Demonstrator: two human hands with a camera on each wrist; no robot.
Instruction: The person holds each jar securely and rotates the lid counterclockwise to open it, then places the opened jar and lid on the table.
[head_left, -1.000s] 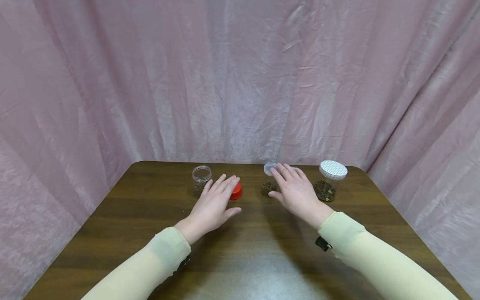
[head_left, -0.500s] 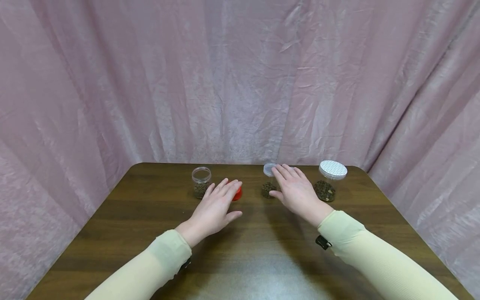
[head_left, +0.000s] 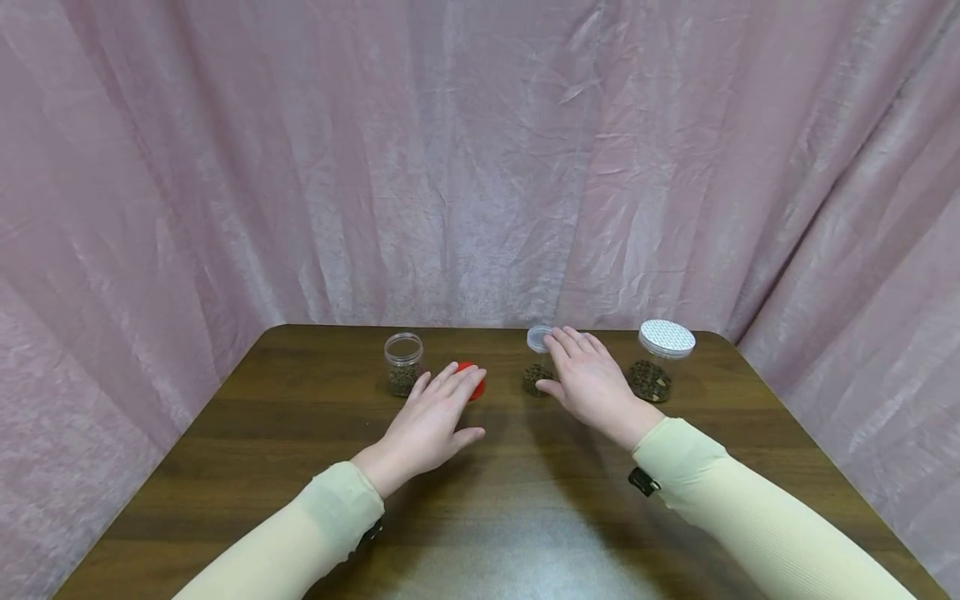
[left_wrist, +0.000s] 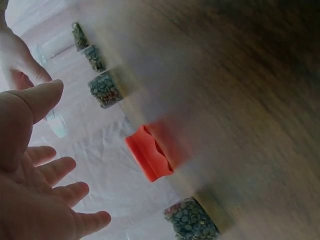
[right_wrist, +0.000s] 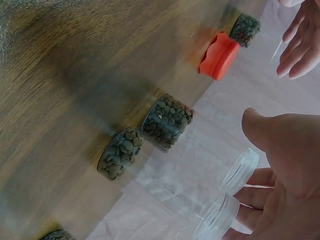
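My left hand (head_left: pixel 427 421) hovers over the table with straight, spread fingers, holding nothing. Its fingertips partly cover a red scalloped piece (left_wrist: pixel 149 154), lid-like, on the table. Left of that piece stands a clear lidless jar (head_left: pixel 404 362) with brown pellets at the bottom. My right hand (head_left: pixel 592 383), also with extended fingers, is held before a clear jar (head_left: pixel 537 362) with a translucent top and pellets inside. A second such jar (right_wrist: pixel 120 154) shows beside it in the right wrist view; the hand hides it in the head view. Whether the fingers touch either jar I cannot tell.
A larger jar (head_left: pixel 651 379) with a white patterned lid (head_left: pixel 667 337) stands right of the right hand. The jars line the far part of a brown wooden table (head_left: pixel 247 467). Pink curtains (head_left: pixel 480 167) hang behind and at both sides.
My left hand has sunk slightly toward me, so more of the red piece and the lidless jar shows. The right hand has hardly moved.
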